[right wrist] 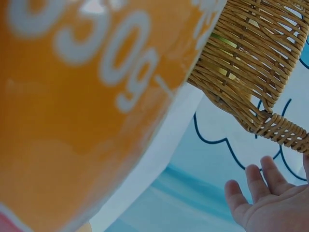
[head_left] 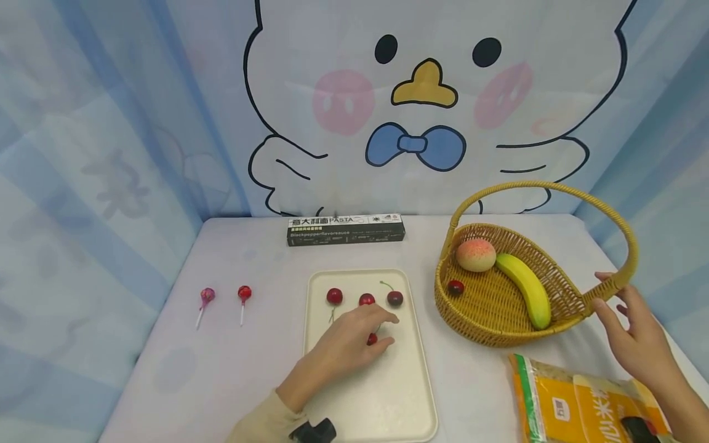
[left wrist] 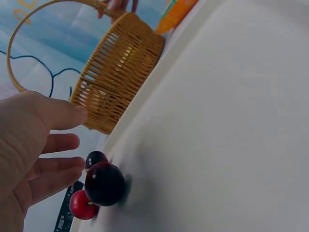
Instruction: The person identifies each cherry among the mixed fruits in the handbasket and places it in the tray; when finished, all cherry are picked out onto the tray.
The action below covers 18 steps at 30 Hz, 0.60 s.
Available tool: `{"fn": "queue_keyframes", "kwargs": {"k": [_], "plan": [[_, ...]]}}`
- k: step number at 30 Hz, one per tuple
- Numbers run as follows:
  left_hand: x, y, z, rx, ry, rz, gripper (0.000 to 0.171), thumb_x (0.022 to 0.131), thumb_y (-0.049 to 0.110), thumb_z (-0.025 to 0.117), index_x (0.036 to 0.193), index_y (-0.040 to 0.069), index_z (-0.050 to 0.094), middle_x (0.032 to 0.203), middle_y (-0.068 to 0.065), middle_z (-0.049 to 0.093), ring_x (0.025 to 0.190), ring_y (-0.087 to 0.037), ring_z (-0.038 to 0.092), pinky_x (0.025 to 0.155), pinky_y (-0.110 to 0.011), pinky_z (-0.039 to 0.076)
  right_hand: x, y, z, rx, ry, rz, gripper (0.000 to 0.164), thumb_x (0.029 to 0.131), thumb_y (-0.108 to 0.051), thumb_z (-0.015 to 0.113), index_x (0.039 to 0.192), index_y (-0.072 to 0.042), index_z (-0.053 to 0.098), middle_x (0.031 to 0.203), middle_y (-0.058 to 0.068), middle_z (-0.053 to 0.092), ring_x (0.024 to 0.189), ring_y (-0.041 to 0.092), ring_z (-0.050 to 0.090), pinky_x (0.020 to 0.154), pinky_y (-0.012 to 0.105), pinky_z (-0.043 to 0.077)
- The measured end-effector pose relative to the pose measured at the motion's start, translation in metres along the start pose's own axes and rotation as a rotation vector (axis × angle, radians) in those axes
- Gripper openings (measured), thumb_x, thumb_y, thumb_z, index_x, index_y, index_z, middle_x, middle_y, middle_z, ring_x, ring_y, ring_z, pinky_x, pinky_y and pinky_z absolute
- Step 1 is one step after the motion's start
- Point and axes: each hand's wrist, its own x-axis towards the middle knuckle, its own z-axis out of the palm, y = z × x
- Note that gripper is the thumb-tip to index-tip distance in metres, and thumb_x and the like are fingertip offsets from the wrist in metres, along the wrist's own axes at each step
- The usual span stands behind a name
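Note:
My left hand [head_left: 351,338] hovers low over the cream tray [head_left: 382,406], thumb and fingers apart with nothing between them. Just by its fingers is a cherry [head_left: 372,339], partly covered; in the left wrist view a dark cherry [left wrist: 105,183] lies beyond the fingertips. Farther up the tray sit a cherry on the left [head_left: 334,296], a middle cherry [head_left: 367,299] and a stemmed cherry [head_left: 395,299]. My right hand [head_left: 637,332] holds the wicker basket [head_left: 471,326] at its handle's right base, thumb and index finger on either side. Its other fingers [right wrist: 258,183] stay extended.
Inside the basket are a peach [head_left: 476,255], a banana [head_left: 525,289] and a cherry [head_left: 456,288]. An orange grain bag [head_left: 570,400] lies under my right forearm. A pasta box [head_left: 346,231] stands at the back; a purple lollipop [head_left: 207,296] and red lollipop [head_left: 244,293] lie left.

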Motion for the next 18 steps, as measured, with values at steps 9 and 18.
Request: {"fn": "queue_keyframes", "kwargs": {"k": [9, 18], "plan": [[0.036, 0.016, -0.004, -0.065, 0.038, 0.096, 0.028, 0.101, 0.026, 0.073, 0.128, 0.016, 0.073, 0.129, 0.0, 0.075, 0.125, -0.016, 0.07, 0.108, -0.032, 0.057, 0.0, 0.001, 0.0, -0.003, 0.004, -0.004, 0.053, 0.114, -0.013, 0.044, 0.165, -0.004, 0.032, 0.162, 0.038, 0.034, 0.167, 0.025, 0.017, 0.127, 0.076, 0.008], [0.075, 0.043, 0.007, -0.012, 0.002, 0.158, 0.031, 0.103, 0.03, 0.07, 0.132, 0.019, 0.071, 0.134, 0.002, 0.073, 0.125, -0.012, 0.069, 0.105, -0.023, 0.056, -0.002, 0.002, -0.004, -0.015, -0.004, -0.005, 0.056, 0.113, -0.015, 0.05, 0.166, -0.016, 0.034, 0.158, -0.037, 0.029, 0.165, 0.014, 0.022, 0.109, -0.001, 0.01]]}}
